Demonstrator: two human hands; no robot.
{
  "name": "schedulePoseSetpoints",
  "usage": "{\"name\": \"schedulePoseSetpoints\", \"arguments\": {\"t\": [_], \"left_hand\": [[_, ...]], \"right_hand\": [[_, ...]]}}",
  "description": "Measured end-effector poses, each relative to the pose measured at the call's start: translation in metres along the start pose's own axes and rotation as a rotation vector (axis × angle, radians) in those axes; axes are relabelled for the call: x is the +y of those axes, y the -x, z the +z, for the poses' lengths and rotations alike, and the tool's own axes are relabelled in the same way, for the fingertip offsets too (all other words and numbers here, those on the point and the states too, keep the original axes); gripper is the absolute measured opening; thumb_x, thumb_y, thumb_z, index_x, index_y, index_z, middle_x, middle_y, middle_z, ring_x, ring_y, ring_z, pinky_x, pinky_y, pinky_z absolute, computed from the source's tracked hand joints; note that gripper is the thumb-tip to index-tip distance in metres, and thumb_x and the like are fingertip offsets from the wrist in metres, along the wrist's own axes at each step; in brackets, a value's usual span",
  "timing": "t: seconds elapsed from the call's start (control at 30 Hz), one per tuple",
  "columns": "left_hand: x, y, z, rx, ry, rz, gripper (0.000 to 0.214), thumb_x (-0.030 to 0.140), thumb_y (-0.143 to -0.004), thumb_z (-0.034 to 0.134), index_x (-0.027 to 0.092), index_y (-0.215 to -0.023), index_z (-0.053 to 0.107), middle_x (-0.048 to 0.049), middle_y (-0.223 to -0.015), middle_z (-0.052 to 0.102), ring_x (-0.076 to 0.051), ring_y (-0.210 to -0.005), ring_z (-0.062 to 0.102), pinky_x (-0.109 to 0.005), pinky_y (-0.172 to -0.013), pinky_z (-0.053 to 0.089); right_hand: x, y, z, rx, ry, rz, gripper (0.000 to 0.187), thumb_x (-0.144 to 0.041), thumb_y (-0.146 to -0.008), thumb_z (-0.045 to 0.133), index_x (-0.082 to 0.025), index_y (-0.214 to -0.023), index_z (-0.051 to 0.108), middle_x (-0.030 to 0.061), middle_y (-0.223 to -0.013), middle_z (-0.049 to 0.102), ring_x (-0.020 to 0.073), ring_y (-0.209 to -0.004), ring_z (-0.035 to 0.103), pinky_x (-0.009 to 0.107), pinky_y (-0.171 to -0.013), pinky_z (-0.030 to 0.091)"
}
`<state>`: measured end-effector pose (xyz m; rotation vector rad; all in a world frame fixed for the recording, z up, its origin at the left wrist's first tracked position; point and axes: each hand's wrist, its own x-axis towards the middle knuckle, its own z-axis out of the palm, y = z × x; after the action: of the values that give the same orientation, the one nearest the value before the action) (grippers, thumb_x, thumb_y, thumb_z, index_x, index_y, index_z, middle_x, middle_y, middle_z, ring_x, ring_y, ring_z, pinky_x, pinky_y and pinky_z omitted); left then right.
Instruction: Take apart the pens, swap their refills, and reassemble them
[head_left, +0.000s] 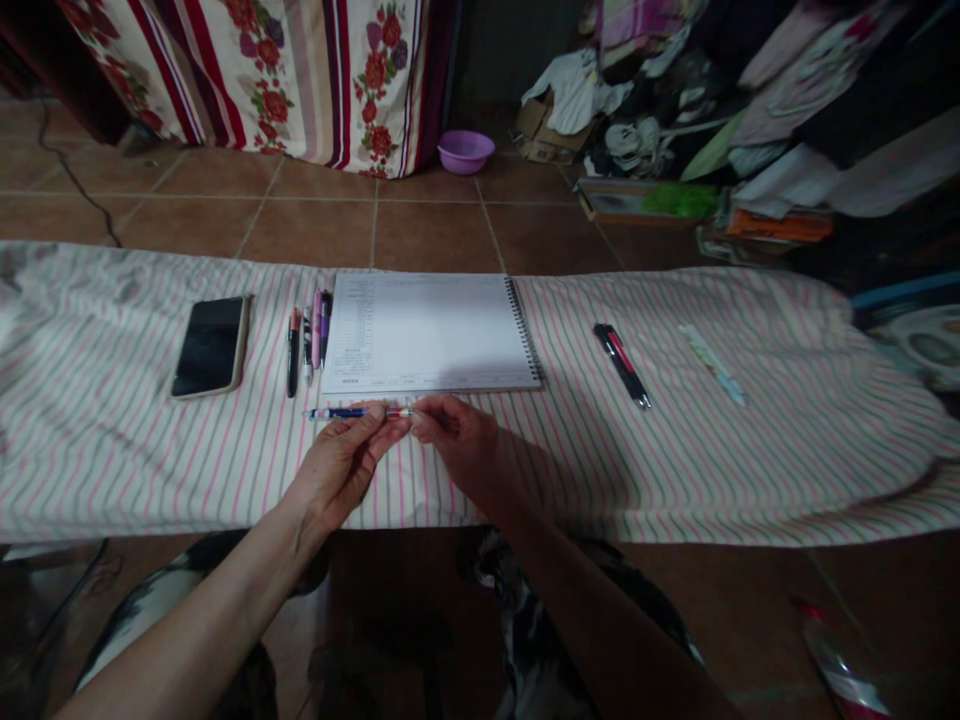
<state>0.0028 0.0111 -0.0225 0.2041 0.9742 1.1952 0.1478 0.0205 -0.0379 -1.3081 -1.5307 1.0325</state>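
A slim blue pen point(345, 412) with a red and white part lies level in front of the notebook, between my two hands. My left hand point(346, 455) grips its barrel between thumb and fingers. At the pen's right end, the thumb and fingertips of my right hand point(457, 432) are pinched together on its tip. Just beyond them lies a spiral-bound notebook point(442, 330), open to a mostly white page with printed lines, its coil on the right. My fingers hide part of the pen.
Left of the notebook lie several pens point(307, 340) and a phone point(211, 345). To the right are a black and red pen point(622, 365) and a pale patterned strip point(712, 363). Striped cloth point(450, 490) covers the table. A purple basin point(466, 152) and a bottle point(840, 660) are on the floor.
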Motion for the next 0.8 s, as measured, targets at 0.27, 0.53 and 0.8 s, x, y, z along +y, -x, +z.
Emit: {"name": "schedulePoseSetpoints", "arguments": {"t": [0.27, 0.53, 0.8], "left_hand": [[-0.0005, 0.0005, 0.0010, 0.005, -0.012, -0.005, 0.014, 0.004, -0.078, 0.056, 0.006, -0.070, 0.067, -0.0090, -0.073, 0.069, -0.015, -0.072, 0.067, -0.028, -0.083, 0.053], [0.0008, -0.0009, 0.0008, 0.018, 0.020, -0.002, 0.016, 0.003, -0.079, 0.054, 0.005, -0.070, 0.067, -0.0086, -0.072, 0.069, -0.015, -0.069, 0.067, -0.028, -0.078, 0.055], [0.0000, 0.0003, -0.0003, 0.011, 0.006, -0.007, 0.014, 0.004, -0.079, 0.055, 0.005, -0.070, 0.067, -0.0089, -0.073, 0.069, -0.015, -0.070, 0.067, -0.028, -0.081, 0.054]], "right_hand": [[0.0018, 0.0006, -0.0001, -0.004, 0.047, -0.031, 0.014, -0.032, -0.080, 0.056, -0.020, -0.081, 0.062, 0.0006, -0.067, 0.066, 0.0126, -0.060, 0.061, 0.023, -0.061, 0.049], [0.0037, 0.0003, 0.0010, -0.001, 0.018, -0.044, 0.015, -0.032, -0.080, 0.057, -0.018, -0.083, 0.062, 0.0023, -0.073, 0.067, 0.0133, -0.065, 0.062, 0.024, -0.064, 0.049], [0.0017, 0.0012, 0.0004, -0.004, 0.057, -0.037, 0.015, -0.032, -0.081, 0.055, -0.019, -0.083, 0.061, 0.0011, -0.070, 0.067, 0.0128, -0.062, 0.062, 0.024, -0.063, 0.049]]}}
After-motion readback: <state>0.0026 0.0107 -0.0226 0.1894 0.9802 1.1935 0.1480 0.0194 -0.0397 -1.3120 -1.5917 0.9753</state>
